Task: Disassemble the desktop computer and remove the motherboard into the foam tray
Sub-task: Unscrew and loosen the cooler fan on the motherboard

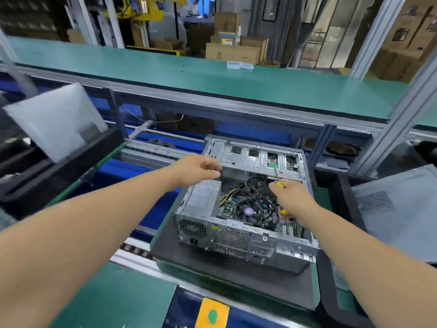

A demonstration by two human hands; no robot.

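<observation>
Yellow screwdriver (279,184) in right hand (292,197) grip

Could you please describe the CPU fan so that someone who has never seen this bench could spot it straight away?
Find the open metal computer case on the black mat in the middle. Inside, right of the silver power supply and just left of the right hand, sits the CPU fan. It alone is round and black with a purple hub.

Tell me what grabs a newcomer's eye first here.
The opened computer case at centre, its fan and tangled cables exposed, on a dark mat. The right hand holds a yellow-handled screwdriver over the motherboard; the left hand grips the drive cage edge.
</observation>
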